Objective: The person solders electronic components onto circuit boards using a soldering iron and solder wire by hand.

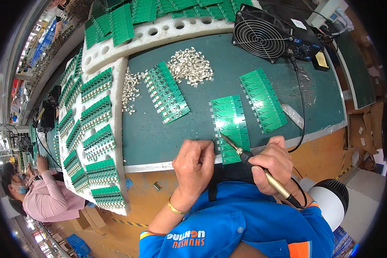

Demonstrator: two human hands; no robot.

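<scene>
My right hand (274, 165) grips a soldering iron (276, 182) by its gold and black handle. The iron's tip points up and left, at the left edge of a green circuit board (229, 118) lying near the table's front edge. Beside that edge, my left hand (194, 162) is closed in a pinch on a thin strand that looks like solder wire (213, 140); most of it is hidden by the fingers. Small pins stick out along the board's left side. To its right lies a similar board (262, 100), and to its left a board fitted with white connectors (166, 92).
Loose small connectors (190, 66) are heaped at the back. White foam trays (118, 142) hold several boards at left. A black fan unit (262, 34) with a cable stands back right. A co-worker (51, 195) sits far left. A clear plastic piece (291, 115) lies right.
</scene>
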